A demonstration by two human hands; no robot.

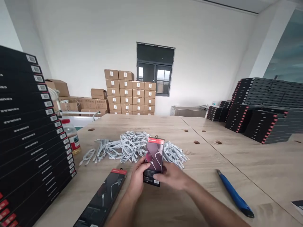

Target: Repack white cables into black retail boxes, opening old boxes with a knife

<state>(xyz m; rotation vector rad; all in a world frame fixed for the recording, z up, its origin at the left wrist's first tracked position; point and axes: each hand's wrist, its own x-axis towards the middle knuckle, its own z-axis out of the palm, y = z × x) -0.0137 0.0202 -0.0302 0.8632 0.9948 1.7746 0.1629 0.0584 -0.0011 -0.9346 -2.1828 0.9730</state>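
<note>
A black and red cable package [155, 154] is held upright, slightly tilted, between both hands above the wooden table. My left hand [138, 176] grips its left edge, with the thumb on the printed face. On the lower right side, my right hand [171, 176] holds it, thumb near the bottom label. Behind the package lies a pile of coiled grey-white cables [129, 146], spread to both sides. Another black package with a red top [104, 195] lies flat at the left of my left forearm.
Tall stacks of black boxes stand at the left [30, 135] and right [260, 123]. A blue cutter [234, 192] lies at the right. A red-capped bottle [72, 135] stands by the left stack. Cartons [126, 91] are piled beyond the table.
</note>
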